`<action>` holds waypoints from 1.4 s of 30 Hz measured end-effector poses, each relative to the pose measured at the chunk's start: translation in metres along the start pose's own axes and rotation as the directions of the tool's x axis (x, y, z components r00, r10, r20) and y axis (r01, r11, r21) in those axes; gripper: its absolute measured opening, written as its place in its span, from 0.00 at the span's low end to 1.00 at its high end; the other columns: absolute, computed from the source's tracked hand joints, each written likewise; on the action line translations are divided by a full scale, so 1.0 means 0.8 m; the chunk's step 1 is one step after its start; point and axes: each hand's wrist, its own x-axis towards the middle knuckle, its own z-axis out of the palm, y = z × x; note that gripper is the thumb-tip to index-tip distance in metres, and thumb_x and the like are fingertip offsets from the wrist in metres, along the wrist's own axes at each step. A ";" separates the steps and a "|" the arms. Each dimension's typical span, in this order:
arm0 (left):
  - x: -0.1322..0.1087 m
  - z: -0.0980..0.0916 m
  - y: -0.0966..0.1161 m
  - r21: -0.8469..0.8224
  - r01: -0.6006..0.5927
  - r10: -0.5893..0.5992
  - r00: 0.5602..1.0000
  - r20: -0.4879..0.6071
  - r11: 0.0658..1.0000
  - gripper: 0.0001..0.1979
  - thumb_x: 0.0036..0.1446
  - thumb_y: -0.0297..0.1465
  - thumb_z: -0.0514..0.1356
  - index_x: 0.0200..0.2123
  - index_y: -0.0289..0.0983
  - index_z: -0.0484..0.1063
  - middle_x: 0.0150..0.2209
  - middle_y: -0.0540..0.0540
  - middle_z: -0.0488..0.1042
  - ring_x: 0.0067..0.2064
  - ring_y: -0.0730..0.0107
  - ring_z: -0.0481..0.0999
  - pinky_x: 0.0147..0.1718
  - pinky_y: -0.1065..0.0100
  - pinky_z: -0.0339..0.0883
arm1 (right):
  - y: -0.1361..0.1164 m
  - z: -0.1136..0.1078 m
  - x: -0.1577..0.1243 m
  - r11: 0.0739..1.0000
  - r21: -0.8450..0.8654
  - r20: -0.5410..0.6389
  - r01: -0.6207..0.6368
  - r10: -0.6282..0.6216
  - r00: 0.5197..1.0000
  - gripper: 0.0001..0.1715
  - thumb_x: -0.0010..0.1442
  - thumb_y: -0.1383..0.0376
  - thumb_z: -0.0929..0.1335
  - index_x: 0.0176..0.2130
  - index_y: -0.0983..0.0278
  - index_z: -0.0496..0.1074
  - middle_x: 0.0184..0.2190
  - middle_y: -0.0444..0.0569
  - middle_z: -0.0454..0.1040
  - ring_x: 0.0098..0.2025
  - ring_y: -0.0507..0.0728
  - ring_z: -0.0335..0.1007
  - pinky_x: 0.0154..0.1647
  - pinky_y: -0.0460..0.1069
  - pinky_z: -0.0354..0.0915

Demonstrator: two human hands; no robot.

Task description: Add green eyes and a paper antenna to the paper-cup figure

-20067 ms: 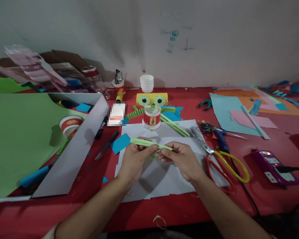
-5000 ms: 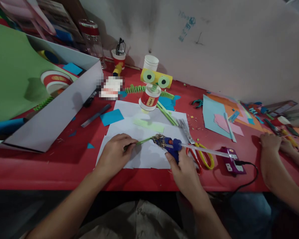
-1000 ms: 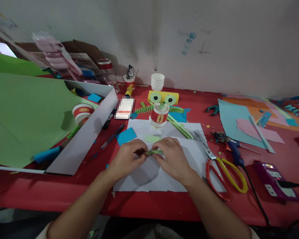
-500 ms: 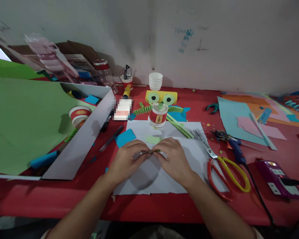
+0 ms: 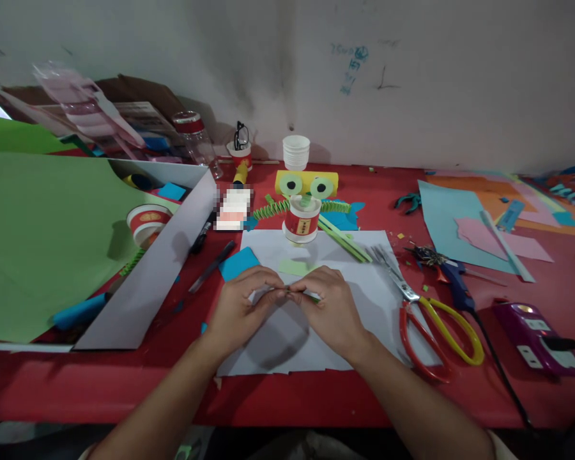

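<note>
- Pinching a narrow green paper strip (image 5: 315, 296) above the white rectangular paper sheet (image 5: 368, 287), with fingertips of left hand (image 5: 239, 306) and right hand (image 5: 333, 311) clamped on it, close together, likely for fine control.
- Clear of the red-and-white paper cup (image 5: 301, 223) upright at the sheet's far edge, perhaps sparing it knocks.
- Near steel scissors (image 5: 409, 294) with red and yellow handles across the sheet's right edge, seemingly parked for easy reach.
</note>
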 end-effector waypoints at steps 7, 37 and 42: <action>-0.001 0.000 -0.005 0.197 -0.006 0.011 1.000 -0.025 0.980 0.06 0.58 0.29 0.55 0.30 0.40 0.71 0.32 0.47 0.76 0.40 0.63 0.74 0.42 0.63 0.63 | -0.002 0.001 0.000 0.999 -0.036 0.053 -0.017 0.018 0.998 0.05 0.56 0.70 0.70 0.31 0.59 0.75 0.30 0.42 0.78 0.37 0.55 0.70 0.42 0.52 0.58; 0.002 -0.002 -0.007 -0.634 0.360 -0.482 0.876 -0.023 0.684 0.04 0.48 0.31 0.66 0.25 0.37 0.74 0.27 0.51 0.75 0.32 0.73 0.71 0.35 0.72 0.64 | -0.009 0.002 0.000 0.994 0.090 0.059 -0.060 0.055 0.997 0.05 0.54 0.71 0.71 0.31 0.60 0.75 0.29 0.43 0.78 0.35 0.56 0.72 0.40 0.51 0.62; 0.004 -0.002 -0.009 -0.632 0.363 -0.500 0.865 -0.045 0.684 0.06 0.48 0.30 0.65 0.23 0.36 0.72 0.25 0.52 0.72 0.30 0.74 0.69 0.32 0.72 0.63 | -0.008 0.002 0.001 0.982 0.165 0.078 -0.090 0.078 0.994 0.08 0.53 0.74 0.71 0.30 0.60 0.76 0.29 0.43 0.79 0.34 0.54 0.73 0.38 0.49 0.63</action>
